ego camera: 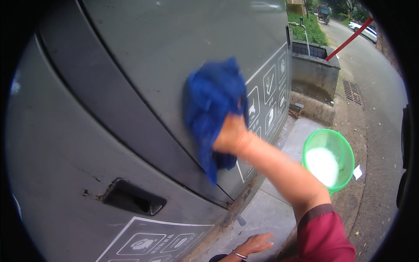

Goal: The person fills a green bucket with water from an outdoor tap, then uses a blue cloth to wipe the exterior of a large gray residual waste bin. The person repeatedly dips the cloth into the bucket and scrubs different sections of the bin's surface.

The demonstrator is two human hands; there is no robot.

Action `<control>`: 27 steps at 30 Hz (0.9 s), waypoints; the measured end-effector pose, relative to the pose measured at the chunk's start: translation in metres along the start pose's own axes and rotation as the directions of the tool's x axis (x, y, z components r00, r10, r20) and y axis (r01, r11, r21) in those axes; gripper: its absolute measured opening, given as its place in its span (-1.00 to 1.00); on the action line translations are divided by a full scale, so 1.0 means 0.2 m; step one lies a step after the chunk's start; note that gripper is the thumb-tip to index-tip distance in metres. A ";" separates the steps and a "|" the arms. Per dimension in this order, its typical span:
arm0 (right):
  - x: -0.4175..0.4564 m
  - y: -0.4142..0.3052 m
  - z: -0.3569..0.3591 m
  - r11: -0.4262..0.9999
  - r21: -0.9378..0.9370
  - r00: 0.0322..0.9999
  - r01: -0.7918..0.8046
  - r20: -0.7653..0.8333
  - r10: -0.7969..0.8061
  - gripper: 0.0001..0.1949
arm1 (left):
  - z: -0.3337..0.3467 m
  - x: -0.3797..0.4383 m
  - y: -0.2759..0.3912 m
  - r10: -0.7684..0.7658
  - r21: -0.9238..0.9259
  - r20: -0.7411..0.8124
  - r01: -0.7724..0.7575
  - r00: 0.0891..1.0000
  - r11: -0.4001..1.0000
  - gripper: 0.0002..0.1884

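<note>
My right hand (233,134), blurred by motion, is closed on a bunched blue cloth (216,95). The cloth lies against a large grey cabinet panel (147,55), and one corner hangs down below my wrist. The fingers are mostly hidden by the cloth. Low in the view, my left hand (257,244) wears a metal bangle at the wrist; its fingers are spread and it holds nothing. To the right of my right forearm, a green plastic bucket (347,163) stands on the ground with white suds (322,167) inside.
The grey cabinet has white printed icons (270,85) and a dark recessed handle (134,196). Behind the bucket are a concrete trough (314,72) with a tap (301,23), a leaning red pole (350,38) and a drain grate (352,91). A three-wheeled vehicle and a white car are farther up the road.
</note>
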State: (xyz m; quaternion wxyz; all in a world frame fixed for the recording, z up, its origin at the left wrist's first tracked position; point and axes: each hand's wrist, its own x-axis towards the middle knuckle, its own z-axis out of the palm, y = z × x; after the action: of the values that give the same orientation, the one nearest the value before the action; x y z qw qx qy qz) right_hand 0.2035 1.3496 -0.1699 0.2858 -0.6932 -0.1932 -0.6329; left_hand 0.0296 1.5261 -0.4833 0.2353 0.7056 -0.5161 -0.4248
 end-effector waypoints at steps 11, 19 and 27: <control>0.22 -0.03 0.11 0.958 0.233 0.973 -0.167 -0.117 0.198 -0.58 | -0.74 -0.63 0.48 0.181 -0.050 -0.687 -0.295 0.704 0.954 -0.53; 0.75 -0.12 0.06 0.990 -0.104 0.971 0.095 -0.209 -0.115 -0.69 | -0.95 -0.82 0.49 0.146 -0.150 -0.827 -0.464 0.542 0.873 -0.56; 0.91 -0.02 0.00 0.909 -0.371 0.934 0.189 -0.219 -0.283 -0.73 | -0.96 -0.78 0.52 0.070 -0.184 -0.849 -0.416 0.524 0.890 -0.59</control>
State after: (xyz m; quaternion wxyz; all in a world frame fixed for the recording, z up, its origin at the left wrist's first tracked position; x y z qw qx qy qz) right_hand 0.2234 1.3361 0.0100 0.1047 -0.6115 -0.1224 -0.7747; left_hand 0.1199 1.6124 -0.2460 0.6331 0.6827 -0.3521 -0.0956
